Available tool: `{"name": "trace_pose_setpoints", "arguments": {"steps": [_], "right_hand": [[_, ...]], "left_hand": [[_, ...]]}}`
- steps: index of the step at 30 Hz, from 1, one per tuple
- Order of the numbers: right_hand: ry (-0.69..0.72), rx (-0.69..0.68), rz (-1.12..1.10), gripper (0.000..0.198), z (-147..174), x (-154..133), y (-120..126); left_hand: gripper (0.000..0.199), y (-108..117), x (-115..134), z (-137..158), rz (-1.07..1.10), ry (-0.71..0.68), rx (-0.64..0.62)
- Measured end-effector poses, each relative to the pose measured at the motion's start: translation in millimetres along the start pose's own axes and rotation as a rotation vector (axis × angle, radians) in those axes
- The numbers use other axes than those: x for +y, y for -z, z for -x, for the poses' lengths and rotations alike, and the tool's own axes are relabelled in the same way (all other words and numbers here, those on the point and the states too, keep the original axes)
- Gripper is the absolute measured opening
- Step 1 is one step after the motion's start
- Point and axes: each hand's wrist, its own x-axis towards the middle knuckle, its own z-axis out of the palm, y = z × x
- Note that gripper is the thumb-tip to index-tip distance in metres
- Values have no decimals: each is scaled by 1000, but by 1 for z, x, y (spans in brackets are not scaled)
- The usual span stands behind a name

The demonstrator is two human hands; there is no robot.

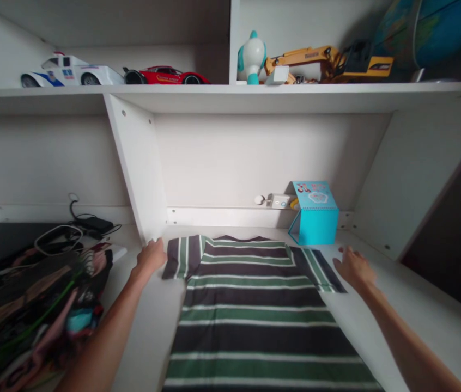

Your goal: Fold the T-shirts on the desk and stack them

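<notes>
A short-sleeved shirt (255, 313) with dark, green and white stripes lies spread flat on the white desk, its collar towards the back wall. Its lower part runs out of view at the bottom. Beside the left sleeve is my left hand (151, 257), fingers loosely bent and holding nothing that I can see; whether it touches the cloth is unclear. My right hand (356, 268) hovers just past the end of the other sleeve, thumb and fingers apart, with nothing in it.
Behind the shirt stands a turquoise desk calendar (317, 226) near a power strip (280, 201). Piled clothes (46, 321), a black laptop (10, 242) and cables lie left. An upper shelf (296, 93) holds toy cars, a yellow toy excavator (328, 62) and a globe (438, 35).
</notes>
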Motion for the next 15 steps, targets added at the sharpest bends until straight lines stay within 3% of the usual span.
{"name": "trace_pose_setpoints", "arguments": {"steps": [2,4,7,10,15], "right_hand": [[129,-3,-9,39,4,-21,-5],[307,-41,-31,37,11,-52,-18],[497,-107,-41,40,23,-96,-43],[482,-155,-15,54,31,-115,-67],[380,-212,22,66,17,-118,-86]], "left_hand": [[35,-9,22,6,25,-110,99],[38,-25,57,11,125,-340,122],[46,-56,97,13,207,-533,-56],[63,-80,101,7,200,-471,-229],[77,-92,84,-19,197,-386,-267]]}}
